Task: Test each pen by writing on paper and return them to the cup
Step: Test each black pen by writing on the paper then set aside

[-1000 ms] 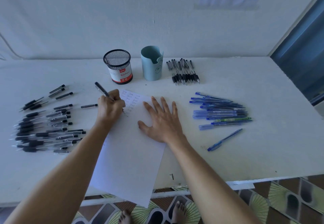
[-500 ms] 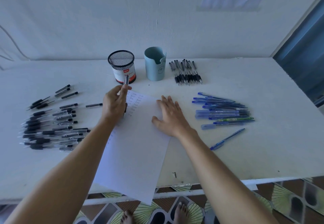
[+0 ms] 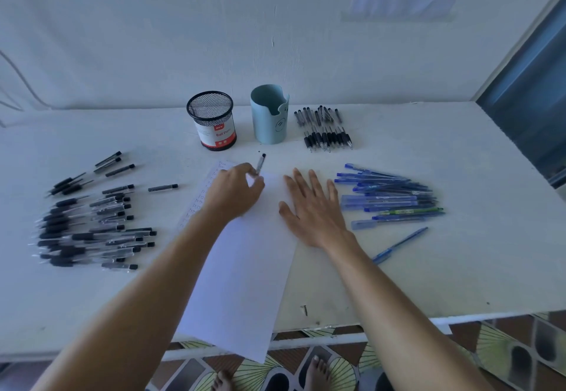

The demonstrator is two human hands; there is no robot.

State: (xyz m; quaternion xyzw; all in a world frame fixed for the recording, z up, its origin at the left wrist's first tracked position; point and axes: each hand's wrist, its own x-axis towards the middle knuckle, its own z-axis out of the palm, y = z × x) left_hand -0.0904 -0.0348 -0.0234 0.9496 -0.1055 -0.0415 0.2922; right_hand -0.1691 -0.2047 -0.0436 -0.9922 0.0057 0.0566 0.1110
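Observation:
A white paper sheet (image 3: 245,268) lies on the table, with small handwritten marks at its upper left. My left hand (image 3: 234,194) holds a black pen (image 3: 260,164) above the sheet's top, its end pointing toward the cups. My right hand (image 3: 312,210) presses flat on the sheet's right edge, fingers spread. A black mesh cup (image 3: 211,121) with a red and white label and a light blue cup (image 3: 269,115) stand at the back.
Several black pens (image 3: 92,225) lie in a pile at the left. Another black pen group (image 3: 326,128) sits right of the blue cup. Blue pens (image 3: 392,197) lie at the right. The table's front edge (image 3: 367,326) is near, with the paper overhanging it.
My left hand stopped writing at the sheet's upper left, lifted the pen and moved right across the top of the sheet. My right hand stayed flat on the paper.

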